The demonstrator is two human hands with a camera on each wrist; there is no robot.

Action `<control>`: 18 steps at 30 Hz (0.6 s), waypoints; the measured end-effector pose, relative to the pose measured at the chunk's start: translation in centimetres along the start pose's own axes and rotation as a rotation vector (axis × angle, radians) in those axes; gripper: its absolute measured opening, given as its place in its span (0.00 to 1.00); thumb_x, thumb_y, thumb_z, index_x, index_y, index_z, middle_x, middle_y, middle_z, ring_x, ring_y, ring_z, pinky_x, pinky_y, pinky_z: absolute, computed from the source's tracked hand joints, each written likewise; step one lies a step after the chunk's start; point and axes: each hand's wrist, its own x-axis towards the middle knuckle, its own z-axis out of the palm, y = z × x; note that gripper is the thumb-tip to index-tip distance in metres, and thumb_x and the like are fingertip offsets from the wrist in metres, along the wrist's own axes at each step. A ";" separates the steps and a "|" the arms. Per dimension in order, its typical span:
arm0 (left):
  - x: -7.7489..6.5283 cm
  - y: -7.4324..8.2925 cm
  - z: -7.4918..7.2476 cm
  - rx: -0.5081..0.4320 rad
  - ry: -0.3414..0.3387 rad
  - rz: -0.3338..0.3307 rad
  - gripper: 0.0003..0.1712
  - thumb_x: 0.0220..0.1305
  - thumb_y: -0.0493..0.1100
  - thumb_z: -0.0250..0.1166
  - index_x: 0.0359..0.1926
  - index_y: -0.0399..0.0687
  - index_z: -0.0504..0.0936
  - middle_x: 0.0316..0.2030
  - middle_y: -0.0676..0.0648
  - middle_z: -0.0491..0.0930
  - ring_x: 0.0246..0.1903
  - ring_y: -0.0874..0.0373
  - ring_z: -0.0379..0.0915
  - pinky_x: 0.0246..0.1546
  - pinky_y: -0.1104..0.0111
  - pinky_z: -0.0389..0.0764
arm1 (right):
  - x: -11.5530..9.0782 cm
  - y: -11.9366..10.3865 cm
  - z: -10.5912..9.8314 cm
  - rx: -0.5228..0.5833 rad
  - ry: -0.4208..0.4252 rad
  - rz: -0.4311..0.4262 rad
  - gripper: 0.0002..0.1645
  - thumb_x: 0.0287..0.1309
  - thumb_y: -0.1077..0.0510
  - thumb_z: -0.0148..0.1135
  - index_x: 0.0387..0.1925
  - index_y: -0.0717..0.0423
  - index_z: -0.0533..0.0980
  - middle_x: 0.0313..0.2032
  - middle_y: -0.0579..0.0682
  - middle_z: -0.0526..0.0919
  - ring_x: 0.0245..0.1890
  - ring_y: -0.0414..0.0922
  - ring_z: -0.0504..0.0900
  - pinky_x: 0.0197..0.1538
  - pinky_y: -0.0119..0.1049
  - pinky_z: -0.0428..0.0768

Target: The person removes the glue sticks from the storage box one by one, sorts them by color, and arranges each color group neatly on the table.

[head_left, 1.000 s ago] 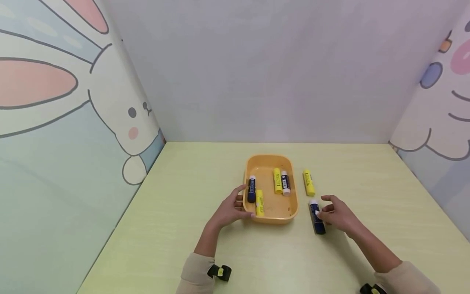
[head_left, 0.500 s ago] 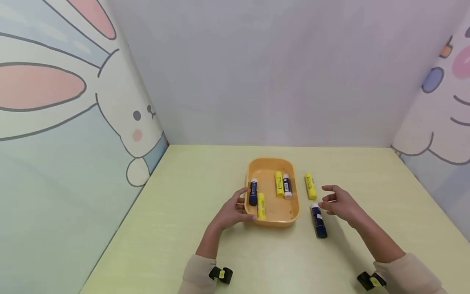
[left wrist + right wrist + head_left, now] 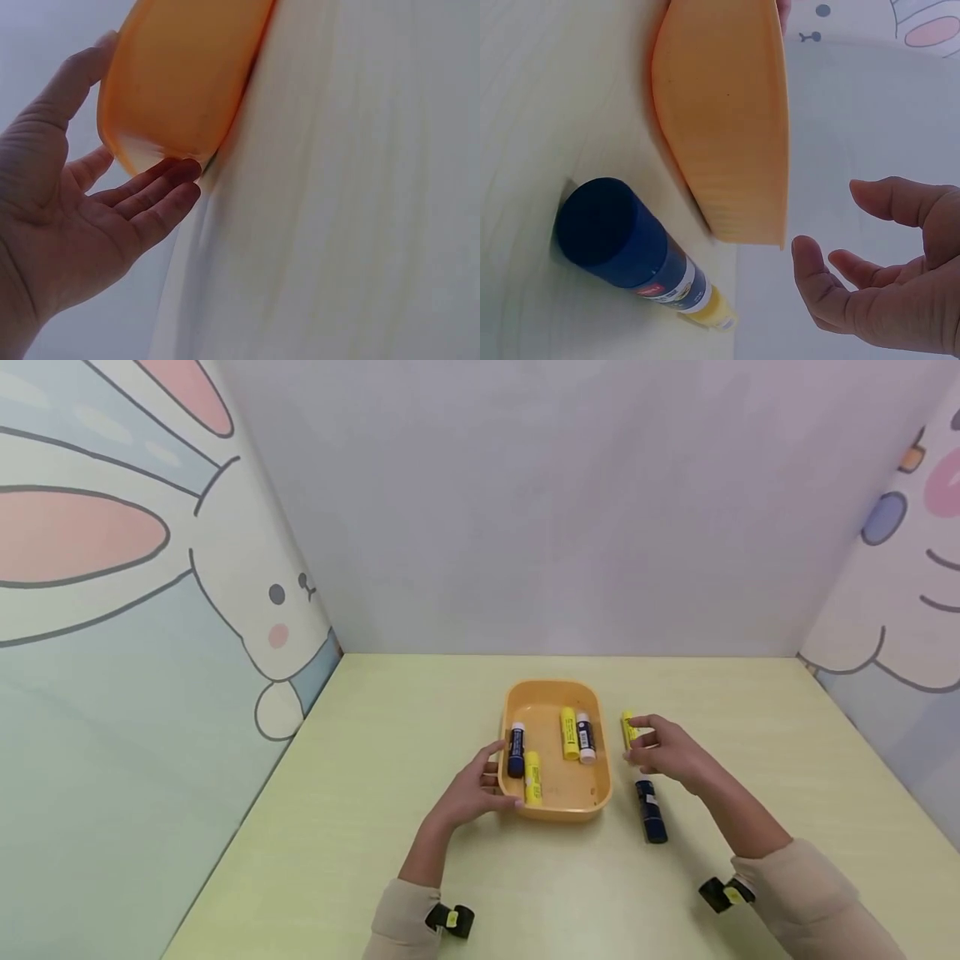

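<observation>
An orange plastic tray point(image 3: 555, 814) lies on the table with my left hand point(image 3: 465, 789) holding its near left corner, thumb at the front rim and fingers along the left side. In the left wrist view the fingertips of my left hand point(image 3: 112, 202) meet the tray's outer wall point(image 3: 180, 82). Inside are a dark blue glue stick point(image 3: 516, 750), two yellow ones point(image 3: 532, 778) and a dark one with pale ends point(image 3: 586, 739). My right hand point(image 3: 667, 752), fingers loosely bent and apart, hovers over a yellow glue stick point(image 3: 627, 720), partly hiding it. Nearer me lies a larger dark blue glue stick point(image 3: 651, 812).
The pale table point(image 3: 375, 735) meets a plain grey back wall point(image 3: 525, 510). Side walls with cartoon drawings point(image 3: 255, 577) flank it. Each wrist carries a black strap point(image 3: 452, 920).
My right hand has moved away from the large dark blue glue stick, forward and left to the yellow one. My left hand stays at the tray's corner.
</observation>
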 end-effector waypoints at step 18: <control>0.1 0.1 0.1 0.021 0.013 -0.011 0.55 0.44 0.45 0.77 0.70 0.56 0.55 0.51 0.39 0.71 0.47 0.49 0.72 0.45 0.57 0.75 | 3.7 -2.4 0.3 0.088 -0.133 -0.012 0.37 0.60 0.64 0.56 0.66 0.67 0.52 0.52 0.69 0.68 0.51 0.62 0.71 0.48 0.47 0.76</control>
